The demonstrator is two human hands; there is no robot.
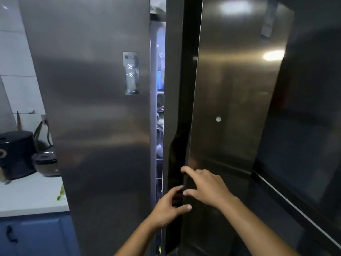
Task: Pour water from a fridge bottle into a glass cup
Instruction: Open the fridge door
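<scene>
A tall steel side-by-side fridge fills the view. Its right door point(227, 100) stands slightly ajar, and a lit gap point(159, 108) shows shelves with blurred items inside. My left hand point(168, 207) grips the door's dark recessed edge handle, fingers curled into it and thumb on the front. My right hand point(204, 185) rests on the same door edge just above, index finger stretched onto the edge. No bottle or glass cup can be made out.
The left door point(96, 117) is shut and carries a lit display panel point(131, 73) reading 05 and -18. At the left, a white counter point(31, 196) holds a black cooker point(15, 154) and a dark pot point(46, 163), above blue cabinets point(36, 235).
</scene>
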